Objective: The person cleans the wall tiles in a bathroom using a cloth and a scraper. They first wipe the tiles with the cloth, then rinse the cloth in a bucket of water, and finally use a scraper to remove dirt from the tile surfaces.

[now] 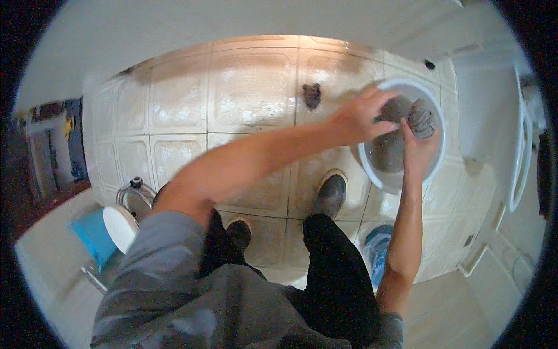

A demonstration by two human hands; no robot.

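A round white bucket stands on the tiled floor at the right, with murky grey water in it. Above its right part, my right hand grips a crumpled grey cloth. My left hand reaches across the bucket's left rim, its thumb and fingers spread and nothing between them. Its fingertips point toward the cloth, a small gap apart from it. A dark patch in the water under the left hand is too blurred to name.
A dark brown wad lies on the floor left of the bucket. Close to my right forearm is a blue bin with a clear plastic liner. A chrome-legged stool with a white seat stands at left. My dark shoes are below.
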